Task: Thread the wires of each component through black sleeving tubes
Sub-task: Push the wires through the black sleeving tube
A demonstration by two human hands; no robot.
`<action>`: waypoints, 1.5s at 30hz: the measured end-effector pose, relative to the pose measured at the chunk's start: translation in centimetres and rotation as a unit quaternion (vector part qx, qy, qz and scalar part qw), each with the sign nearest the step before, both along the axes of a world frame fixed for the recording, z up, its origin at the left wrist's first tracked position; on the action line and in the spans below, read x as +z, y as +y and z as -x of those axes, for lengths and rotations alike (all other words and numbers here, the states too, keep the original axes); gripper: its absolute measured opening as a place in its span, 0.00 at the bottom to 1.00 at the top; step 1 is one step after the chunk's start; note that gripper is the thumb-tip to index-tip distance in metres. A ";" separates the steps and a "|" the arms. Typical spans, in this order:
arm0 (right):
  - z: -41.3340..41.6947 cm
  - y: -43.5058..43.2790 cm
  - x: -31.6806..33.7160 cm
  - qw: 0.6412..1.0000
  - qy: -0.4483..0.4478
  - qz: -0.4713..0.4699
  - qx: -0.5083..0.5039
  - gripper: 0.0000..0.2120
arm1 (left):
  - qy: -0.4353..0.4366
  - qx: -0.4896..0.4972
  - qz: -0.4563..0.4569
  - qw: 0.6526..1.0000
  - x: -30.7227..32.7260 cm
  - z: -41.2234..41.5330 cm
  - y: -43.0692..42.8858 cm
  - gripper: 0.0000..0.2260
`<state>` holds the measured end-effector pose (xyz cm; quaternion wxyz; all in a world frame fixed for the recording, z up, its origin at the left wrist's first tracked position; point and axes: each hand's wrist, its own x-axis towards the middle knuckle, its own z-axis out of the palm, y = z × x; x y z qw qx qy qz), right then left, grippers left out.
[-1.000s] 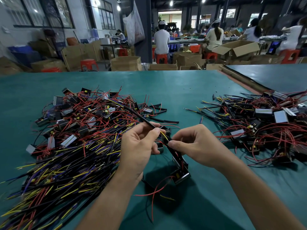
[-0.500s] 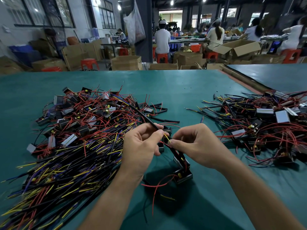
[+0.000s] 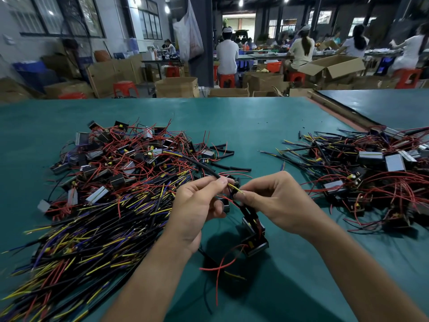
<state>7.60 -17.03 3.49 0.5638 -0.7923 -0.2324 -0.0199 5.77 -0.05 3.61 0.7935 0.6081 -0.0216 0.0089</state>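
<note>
My left hand (image 3: 197, 205) pinches the end of a long black sleeving tube (image 3: 195, 162) that runs up and left over the pile. My right hand (image 3: 276, 203) pinches a yellow wire (image 3: 234, 188) whose tip sits at the tube's mouth between my two hands. That wire belongs to a small black component (image 3: 254, 244) hanging just below my hands over the green table (image 3: 255, 122), with red wires (image 3: 220, 268) trailing from it. How far the wire is inside the tube is hidden by my fingers.
A big heap of components with red, yellow and purple wires (image 3: 111, 182) lies to the left. Another heap (image 3: 371, 170) lies to the right. Loose black tube pieces (image 3: 232, 168) lie just beyond my hands. Cardboard boxes and seated workers are beyond the table's far edge.
The hands have drawn closer together, and the yellow wire tip has moved toward the tube's mouth. The hanging component has shifted slightly.
</note>
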 end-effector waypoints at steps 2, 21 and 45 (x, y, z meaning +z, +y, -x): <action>0.0 -0.1 0.0 1.000 0.009 0.006 0.010 0.07 | -0.007 0.004 -0.004 1.000 -0.1 0.0 0.0 0.09; 0.4 0.0 0.8 0.991 0.104 -0.080 0.032 0.10 | -0.120 0.040 -0.123 0.984 -0.5 0.0 -0.3 0.06; 0.6 -0.1 1.9 0.998 0.015 -0.043 -0.054 0.11 | -0.052 -0.089 -0.107 0.989 -0.8 0.4 -1.0 0.03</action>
